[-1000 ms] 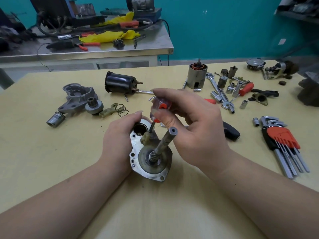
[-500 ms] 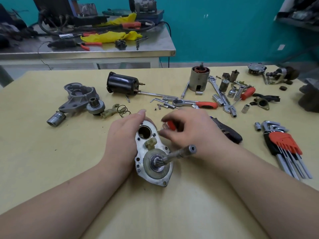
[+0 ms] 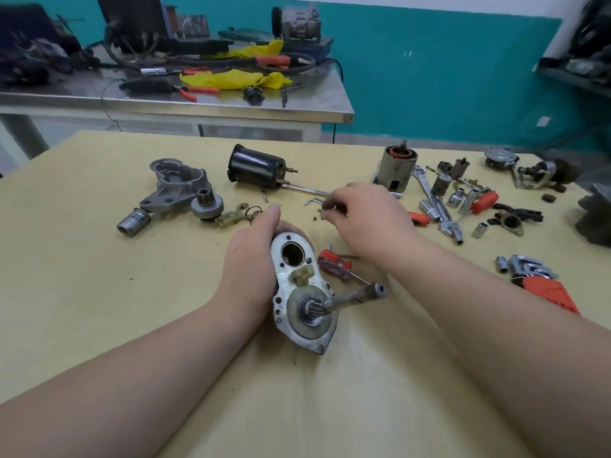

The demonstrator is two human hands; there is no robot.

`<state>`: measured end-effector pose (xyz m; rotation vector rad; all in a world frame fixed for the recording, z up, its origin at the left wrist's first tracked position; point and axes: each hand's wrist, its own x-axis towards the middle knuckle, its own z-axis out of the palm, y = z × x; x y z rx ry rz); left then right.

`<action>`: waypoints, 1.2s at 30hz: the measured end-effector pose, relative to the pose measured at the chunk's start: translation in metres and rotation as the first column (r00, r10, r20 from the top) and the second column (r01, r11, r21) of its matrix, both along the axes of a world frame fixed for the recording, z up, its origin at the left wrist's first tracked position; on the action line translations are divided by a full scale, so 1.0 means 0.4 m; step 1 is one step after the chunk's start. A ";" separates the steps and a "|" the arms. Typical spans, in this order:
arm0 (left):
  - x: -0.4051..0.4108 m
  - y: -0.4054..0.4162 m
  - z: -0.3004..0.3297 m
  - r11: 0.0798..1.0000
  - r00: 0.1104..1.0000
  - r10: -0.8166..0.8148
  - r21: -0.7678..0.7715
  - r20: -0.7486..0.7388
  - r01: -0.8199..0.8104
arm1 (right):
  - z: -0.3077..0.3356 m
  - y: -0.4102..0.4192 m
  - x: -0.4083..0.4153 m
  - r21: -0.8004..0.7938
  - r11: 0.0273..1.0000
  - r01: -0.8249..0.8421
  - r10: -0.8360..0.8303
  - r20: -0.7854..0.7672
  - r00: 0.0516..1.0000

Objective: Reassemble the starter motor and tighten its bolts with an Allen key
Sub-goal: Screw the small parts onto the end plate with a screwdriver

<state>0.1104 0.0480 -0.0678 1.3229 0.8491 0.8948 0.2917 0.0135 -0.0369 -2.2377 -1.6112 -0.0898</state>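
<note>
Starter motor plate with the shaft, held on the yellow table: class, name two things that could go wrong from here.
1. The left hand alone steadies the plate; its long shaft juts sideways, so it could tip or roll.
2. The right hand picks among tiny loose screws near scattered tools; one could get knocked away and lost.

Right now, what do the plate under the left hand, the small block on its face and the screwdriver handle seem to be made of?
Plate: likely cast aluminium, dull grey and scuffed.
Small block: probably plastic, matte yellowish-beige, no shine.
Screwdriver handle: seemingly translucent red plastic, glossy.
</note>
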 end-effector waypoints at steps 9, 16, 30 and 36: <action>-0.005 0.006 0.000 0.999 1.000 0.023 0.026 0.003 -0.023 | -0.022 0.129 0.018 -0.143 0.990 -0.007 0.045 0.266 0.963; -0.001 0.012 -0.009 0.985 0.996 0.017 0.170 -0.085 -0.002 | -0.046 0.138 0.014 -0.158 0.987 -0.022 0.068 0.295 0.953; -0.001 0.021 -0.004 0.916 0.955 0.051 0.396 -0.291 0.071 | 0.020 -0.005 -0.058 0.212 0.976 -0.048 0.154 -0.521 0.840; 0.005 0.025 0.005 0.983 0.971 -0.005 0.179 -0.240 0.049 | 0.000 -0.157 -0.132 0.432 0.899 -0.072 0.386 -0.704 0.596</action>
